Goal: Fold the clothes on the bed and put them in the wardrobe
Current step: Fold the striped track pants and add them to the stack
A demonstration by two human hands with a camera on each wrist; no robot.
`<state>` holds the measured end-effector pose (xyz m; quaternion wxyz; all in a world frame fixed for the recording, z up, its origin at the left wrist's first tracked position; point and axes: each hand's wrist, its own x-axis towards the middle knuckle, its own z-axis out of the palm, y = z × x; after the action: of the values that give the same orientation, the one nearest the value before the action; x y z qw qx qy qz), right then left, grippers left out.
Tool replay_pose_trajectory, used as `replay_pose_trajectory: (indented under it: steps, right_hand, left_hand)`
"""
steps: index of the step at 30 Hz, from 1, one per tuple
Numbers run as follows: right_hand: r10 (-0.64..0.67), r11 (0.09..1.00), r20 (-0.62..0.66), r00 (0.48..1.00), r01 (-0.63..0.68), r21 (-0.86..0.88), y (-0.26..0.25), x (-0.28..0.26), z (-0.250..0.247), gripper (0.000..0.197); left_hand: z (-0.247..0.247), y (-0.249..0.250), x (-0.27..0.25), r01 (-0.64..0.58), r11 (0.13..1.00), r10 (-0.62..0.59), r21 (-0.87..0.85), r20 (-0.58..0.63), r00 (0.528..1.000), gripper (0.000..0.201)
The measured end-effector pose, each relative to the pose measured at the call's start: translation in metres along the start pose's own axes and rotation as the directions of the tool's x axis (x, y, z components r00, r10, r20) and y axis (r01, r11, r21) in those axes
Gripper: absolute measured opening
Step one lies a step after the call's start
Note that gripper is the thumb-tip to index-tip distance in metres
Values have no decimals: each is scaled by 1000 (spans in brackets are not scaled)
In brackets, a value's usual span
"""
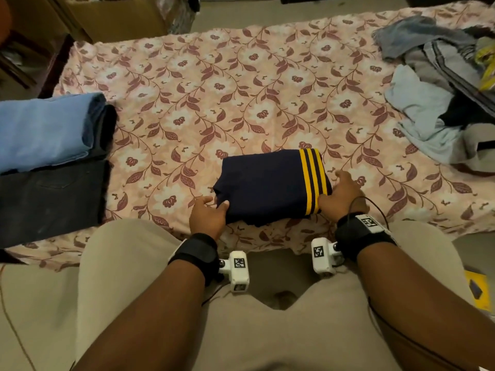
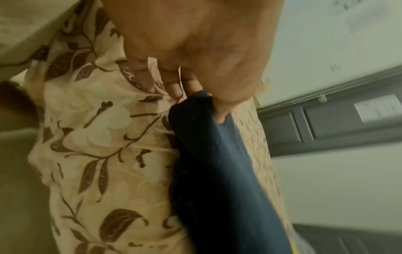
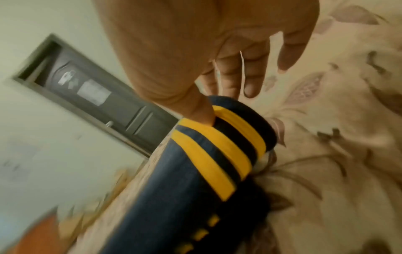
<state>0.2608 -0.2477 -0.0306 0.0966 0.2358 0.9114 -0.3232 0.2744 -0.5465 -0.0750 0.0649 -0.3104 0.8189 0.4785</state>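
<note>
Gripping the folded navy garment (image 1: 270,187) at its near corners, the left hand (image 1: 207,215) and right hand (image 1: 341,195) are pinching it, thumbs on top.

Head view looks down over the bed (image 1: 241,76); both wrist views crowd its near edge.

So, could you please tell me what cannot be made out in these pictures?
- Wardrobe: in no view.
- Right hand: head view, fingertips hidden behind the folded navy garment; right wrist view too blurred to settle their grip.
- Unfolded pile: head view, cut by the right edge; items overlap, count unclear.
- Folded stack: cut by the left edge.
</note>
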Motion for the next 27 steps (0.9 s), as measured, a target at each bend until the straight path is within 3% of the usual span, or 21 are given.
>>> replay_pose_trajectory:
  steps: [1,2,3,4,5,6,9,11,15,21,25,27]
  right_hand:
    - [-159,977,-59,986,148,-153,-6,-2,3,81]
    - [-356,915,-111,928,321,-245,-15,-4,8,82]
    - [-501,844,-121,857,452,-287,-27,-5,14,81]
    - [-576,791,-102,811,522,-319,-38,-6,22,80]
    - [-590,764,-54,805,536,-359,-48,-7,32,80]
    - [-563,754,18,826,523,-398,-52,-4,43,81]
    - [-431,757,192,882,469,-455,-33,8,75,84]
    - [-379,768,236,895,446,-460,-15,14,84,88]
    - [-376,759,247,893,450,-470,-1,18,87,91]
    - [-349,760,293,890,452,-468,2,33,94,93]
    - [-307,748,328,894,439,-498,-17,37,91,89]
    - [-250,714,349,903,416,-563,-38,37,71,91]
  left_hand:
    - [1,4,-5,-138,978,151,157,-74,986,44]
    - [4,11,-8,-326,907,365,268,-109,925,41]
    - [8,22,-12,-512,793,566,330,-90,819,37]
    - [18,30,-11,-647,665,704,373,-22,710,36]
    - [32,39,-10,-718,561,765,412,73,639,40]
    - [45,47,-9,-740,502,764,447,173,622,46]
    - [77,46,-2,-740,409,624,534,428,654,59]
    - [87,26,6,-694,477,499,539,485,719,60]
    - [92,4,5,-562,575,431,594,364,826,75]
    - [96,-2,6,-436,649,368,624,244,897,91]
    - [98,22,10,-326,702,191,633,274,943,99]
    - [89,50,12,-332,685,164,648,307,938,100]
